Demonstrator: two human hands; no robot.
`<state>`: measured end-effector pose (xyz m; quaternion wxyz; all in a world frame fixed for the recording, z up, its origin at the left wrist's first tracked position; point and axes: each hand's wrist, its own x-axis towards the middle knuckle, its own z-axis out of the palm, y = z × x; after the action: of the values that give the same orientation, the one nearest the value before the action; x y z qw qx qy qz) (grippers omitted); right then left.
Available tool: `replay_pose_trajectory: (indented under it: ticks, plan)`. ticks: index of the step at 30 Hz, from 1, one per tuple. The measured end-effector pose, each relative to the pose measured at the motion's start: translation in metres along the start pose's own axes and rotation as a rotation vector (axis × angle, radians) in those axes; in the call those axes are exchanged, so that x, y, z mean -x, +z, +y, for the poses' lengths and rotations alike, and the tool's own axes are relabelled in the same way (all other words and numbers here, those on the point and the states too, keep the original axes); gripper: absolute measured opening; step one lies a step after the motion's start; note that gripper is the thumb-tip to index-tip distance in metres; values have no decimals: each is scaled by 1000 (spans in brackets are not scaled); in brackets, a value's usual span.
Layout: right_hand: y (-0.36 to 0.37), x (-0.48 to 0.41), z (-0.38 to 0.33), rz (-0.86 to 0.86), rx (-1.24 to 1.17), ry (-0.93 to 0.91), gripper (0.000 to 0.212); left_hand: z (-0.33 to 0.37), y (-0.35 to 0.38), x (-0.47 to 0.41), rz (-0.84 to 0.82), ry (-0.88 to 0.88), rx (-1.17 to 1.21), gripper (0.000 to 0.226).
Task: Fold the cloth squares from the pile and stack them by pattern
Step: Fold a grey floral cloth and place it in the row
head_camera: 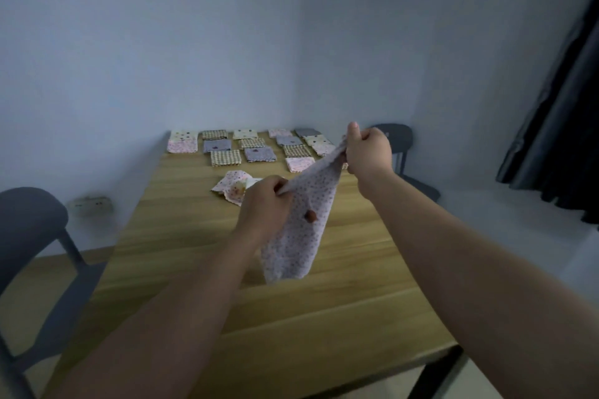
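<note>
I hold the dotted cloth in the air — left hand pinching the near corner, right hand the far, higher one. Its top edge slants between them; the remaining pile lies just beyond my left hand.

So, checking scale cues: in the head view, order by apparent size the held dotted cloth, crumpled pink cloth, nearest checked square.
1. held dotted cloth, largest, though nearest the camera
2. crumpled pink cloth
3. nearest checked square, smallest
</note>
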<state>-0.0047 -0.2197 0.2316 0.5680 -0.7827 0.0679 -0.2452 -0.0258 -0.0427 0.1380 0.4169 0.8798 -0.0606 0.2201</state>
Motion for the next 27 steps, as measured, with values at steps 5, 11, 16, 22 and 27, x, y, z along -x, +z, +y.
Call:
replay_pose_trajectory:
  ticks: [5,11,16,22,27]
  plan:
    - [-27,0,13,-75,-164,165,40,14,-18,-16,20,-3,24,11]
    - [-41,-9,36,-359,-254,246,34,10,-29,-38,20,33,-101,20]
    - [-31,-21,52,-335,166,-3,45,-10,-33,-56,49,6,-269,16]
    - [-16,-29,62,-255,275,-309,54,-18,-30,-69,163,88,-174,16]
    - [-15,-16,87,-210,396,-422,70,-40,-27,-48,80,231,-216,34]
